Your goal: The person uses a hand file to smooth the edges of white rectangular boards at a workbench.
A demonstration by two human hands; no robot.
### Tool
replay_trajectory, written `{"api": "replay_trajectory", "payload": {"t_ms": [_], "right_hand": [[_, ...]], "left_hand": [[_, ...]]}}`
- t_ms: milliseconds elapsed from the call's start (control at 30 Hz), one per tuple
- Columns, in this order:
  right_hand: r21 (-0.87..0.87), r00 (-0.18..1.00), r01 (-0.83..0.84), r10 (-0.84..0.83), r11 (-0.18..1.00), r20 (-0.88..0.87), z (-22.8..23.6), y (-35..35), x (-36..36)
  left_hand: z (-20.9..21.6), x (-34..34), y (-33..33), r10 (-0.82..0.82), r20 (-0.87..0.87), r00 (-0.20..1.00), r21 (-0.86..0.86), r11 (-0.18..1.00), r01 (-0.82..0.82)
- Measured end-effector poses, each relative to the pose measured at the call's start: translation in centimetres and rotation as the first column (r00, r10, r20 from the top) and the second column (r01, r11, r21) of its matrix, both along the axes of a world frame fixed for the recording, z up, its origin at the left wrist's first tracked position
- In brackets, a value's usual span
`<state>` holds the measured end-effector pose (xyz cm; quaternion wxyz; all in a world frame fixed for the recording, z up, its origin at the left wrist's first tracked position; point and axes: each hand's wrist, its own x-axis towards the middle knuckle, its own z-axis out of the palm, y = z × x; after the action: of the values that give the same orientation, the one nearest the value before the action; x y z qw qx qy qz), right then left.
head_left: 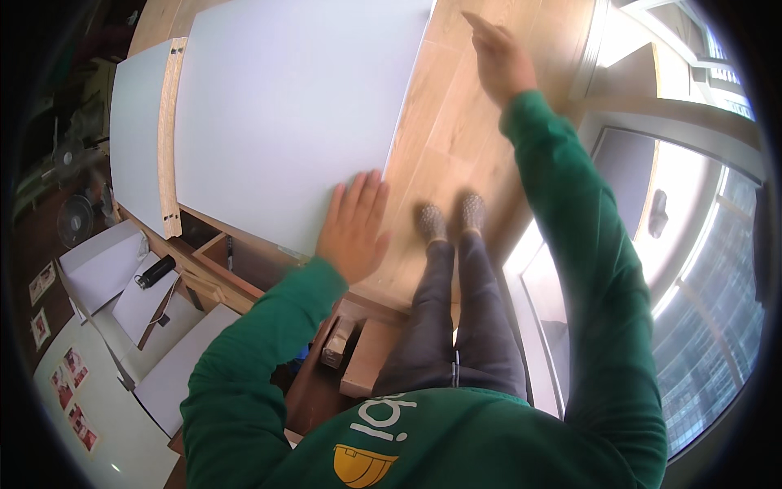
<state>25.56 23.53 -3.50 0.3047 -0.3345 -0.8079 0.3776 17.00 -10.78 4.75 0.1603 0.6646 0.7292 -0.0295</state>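
Note:
A large white panel (285, 106) lies in front of me. My left hand (356, 224) rests flat on its near right corner, fingers stretched out and holding nothing. Past the panel's right edge, my right hand (501, 65) is raised above the floor with its fingers extended; it looks empty and apart from the panel. A narrower white board (140, 134) stands along the left part of the large panel. Its raw particleboard edge (169, 138) faces up, with small dark holes or fittings near both ends.
Wood-plank floor (436, 122) runs along the panel's right side, where my feet stand. A windowed wall (709, 301) is at the right. Cardboard boxes (371, 359) lie near my legs. At the left are a black bottle (155, 271), loose white boards (187, 367) and a fan (75, 220).

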Motion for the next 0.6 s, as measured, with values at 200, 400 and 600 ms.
{"api": "replay_trajectory", "payload": {"t_ms": [200,400,600], "right_hand": [[0.051,0.993,-0.099,0.095,0.994,0.069,2.5,2.0,-2.7],[0.166,0.974,-0.173,0.143,0.971,0.178,2.2,1.4,-1.8],[0.296,0.898,-0.408,0.321,0.864,0.301,1.2,-7.6,2.0]], "left_hand": [[0.6,1.7,-4.4,0.078,0.077,0.994,-0.035,0.997,-0.075],[-0.1,1.8,-5.0,0.077,0.081,0.994,0.005,0.997,-0.078],[-0.5,1.5,-5.5,0.094,0.108,0.99,0.033,0.995,-0.098]]}}
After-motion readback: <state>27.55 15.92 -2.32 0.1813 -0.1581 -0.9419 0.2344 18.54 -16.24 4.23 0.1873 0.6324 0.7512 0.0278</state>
